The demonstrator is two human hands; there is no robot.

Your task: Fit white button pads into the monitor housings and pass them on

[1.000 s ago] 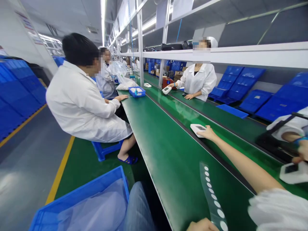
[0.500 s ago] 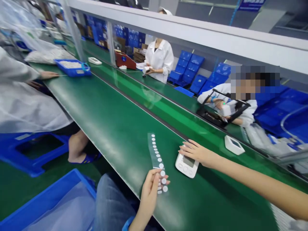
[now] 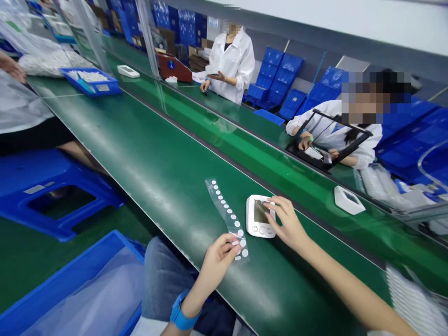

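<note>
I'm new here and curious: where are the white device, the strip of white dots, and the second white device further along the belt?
White device [image 3: 259, 215], head view, on its screen.
Strip of white dots [image 3: 224, 207], head view, mid-strip.
Second white device [image 3: 348, 199], head view, on its top face.

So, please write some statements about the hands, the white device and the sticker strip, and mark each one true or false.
1. The right hand rests on the white device. True.
2. The left hand pinches the near end of the sticker strip. True.
3. The device lies inside the blue tray. False: it lies on the green belt, far from the tray.
4. The strip carries red square stickers. False: they are white round dots.
5. A second white device sits further right on the far belt lane. True.
6. The left wrist is bare. False: it wears a blue band.
</note>
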